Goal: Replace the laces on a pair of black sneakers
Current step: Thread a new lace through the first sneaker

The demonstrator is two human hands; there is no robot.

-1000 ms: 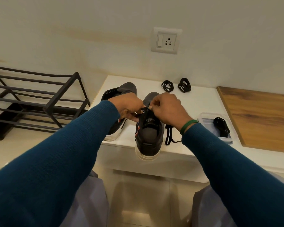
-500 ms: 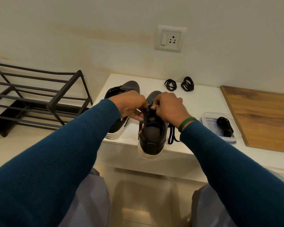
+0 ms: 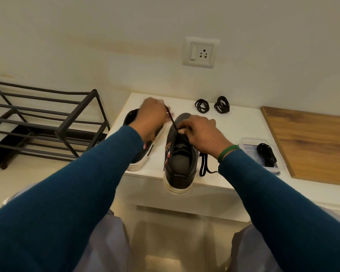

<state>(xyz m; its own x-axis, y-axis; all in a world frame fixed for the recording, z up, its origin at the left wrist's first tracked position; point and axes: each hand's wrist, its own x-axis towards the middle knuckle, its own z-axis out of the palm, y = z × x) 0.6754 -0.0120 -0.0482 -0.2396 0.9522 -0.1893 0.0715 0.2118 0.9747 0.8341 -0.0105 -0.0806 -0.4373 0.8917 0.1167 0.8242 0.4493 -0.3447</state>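
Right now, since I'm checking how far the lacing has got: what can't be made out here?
Head view only:
- Near sneaker eyelets: covered by the right hand, so lacing progress is hidden.
- Left hand holding the lace: motion-blurred, fingers indistinct.
- Far sneaker: mostly behind the left arm.
- Shoe rack: cut off by the left edge.

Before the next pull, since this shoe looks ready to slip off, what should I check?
1. The left hand grips the lace: ok.
2. The right hand holds the sneaker at its eyelets: ok.
3. The sneaker sits fully on the bench: not ok, its heel overhangs the front edge.
4. The lace is out of every eyelet: cannot tell, the right hand hides them.
5. The coiled laces lie at the back of the bench: ok.
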